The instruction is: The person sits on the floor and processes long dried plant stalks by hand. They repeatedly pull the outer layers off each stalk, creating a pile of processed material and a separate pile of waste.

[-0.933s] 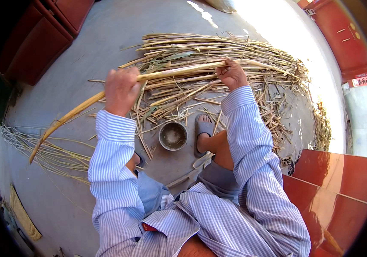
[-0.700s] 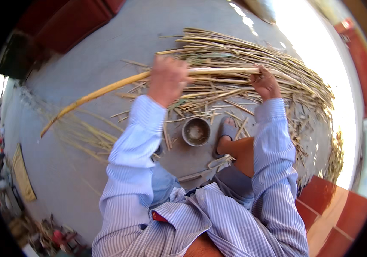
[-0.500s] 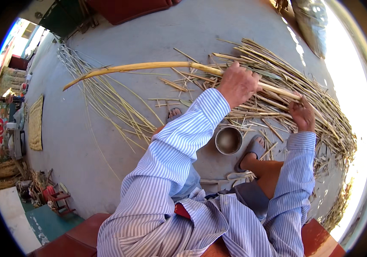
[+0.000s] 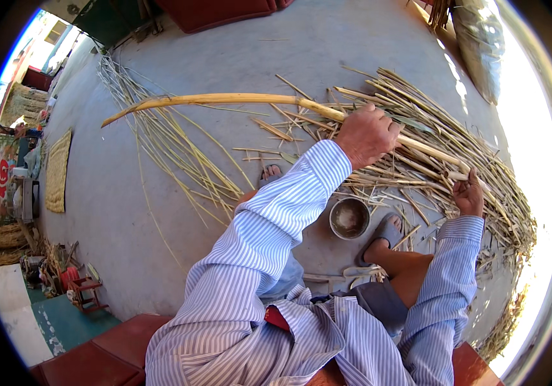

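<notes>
Grey floor, messy stalk pile toward the right edge. Left hand grips the long stalk over it; right hand pinches a stalk end, can't tell whose. Probably light, springy, splits easily; grab mid-length.

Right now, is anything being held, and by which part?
The left hand grips a long yellow stalk partway along; whether the right hand holds it is unclear.

The left hand gripped a long yellow stalk, and the right hand pinched it farther right. Beneath lay a pile of dry stalks; a bowl sat near a sandalled foot, thin stems to the left.
</notes>
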A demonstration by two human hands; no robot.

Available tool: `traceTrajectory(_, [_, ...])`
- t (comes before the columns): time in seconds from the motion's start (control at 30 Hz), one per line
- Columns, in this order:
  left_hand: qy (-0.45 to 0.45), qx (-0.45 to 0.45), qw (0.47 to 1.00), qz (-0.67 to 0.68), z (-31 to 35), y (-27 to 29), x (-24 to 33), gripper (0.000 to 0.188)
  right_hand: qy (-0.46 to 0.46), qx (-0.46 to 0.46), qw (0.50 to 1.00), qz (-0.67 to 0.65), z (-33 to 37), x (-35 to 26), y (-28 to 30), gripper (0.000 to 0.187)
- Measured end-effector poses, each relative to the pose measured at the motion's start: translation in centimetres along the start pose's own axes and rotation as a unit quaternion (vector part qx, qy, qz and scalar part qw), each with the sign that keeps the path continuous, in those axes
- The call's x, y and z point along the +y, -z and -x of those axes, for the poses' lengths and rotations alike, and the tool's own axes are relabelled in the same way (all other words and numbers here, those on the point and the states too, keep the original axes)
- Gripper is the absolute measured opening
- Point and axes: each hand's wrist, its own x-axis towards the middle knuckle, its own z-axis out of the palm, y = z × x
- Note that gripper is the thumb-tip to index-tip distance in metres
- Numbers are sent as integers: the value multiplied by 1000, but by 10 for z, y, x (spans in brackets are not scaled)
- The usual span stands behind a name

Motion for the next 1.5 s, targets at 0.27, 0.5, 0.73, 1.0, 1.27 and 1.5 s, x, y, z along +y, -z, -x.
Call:
traceTrajectory(0.27, [58, 25, 993, 99, -6, -5, -27, 28, -33, -102, 989, 102, 36, -4, -13, 20])
traceTrajectory(0.5, [98, -12, 993, 64, -13, 15, -26, 28, 161, 204, 956, -134, 46, -45, 43, 24])
traceTrajectory(0.73, [84, -23, 994, 63, -11, 40, -22, 24, 8, 90, 989, -114, 33, -29, 83, 66])
traceTrajectory(1.0, [154, -108, 982, 3, 37, 77, -63, 24, 41, 108, 944, -308, -5, -25, 52, 26])
traceTrajectory(1.27, [59, -19, 996, 62, -6, 21, -22, 47, -103, -138, 972, -159, 5, 3, -4, 27])
traceTrajectory(1.5, [108, -6, 984, 141, 17, 26, -44, 37, -59, 27, 978, -197, -7, -12, 25, 36])
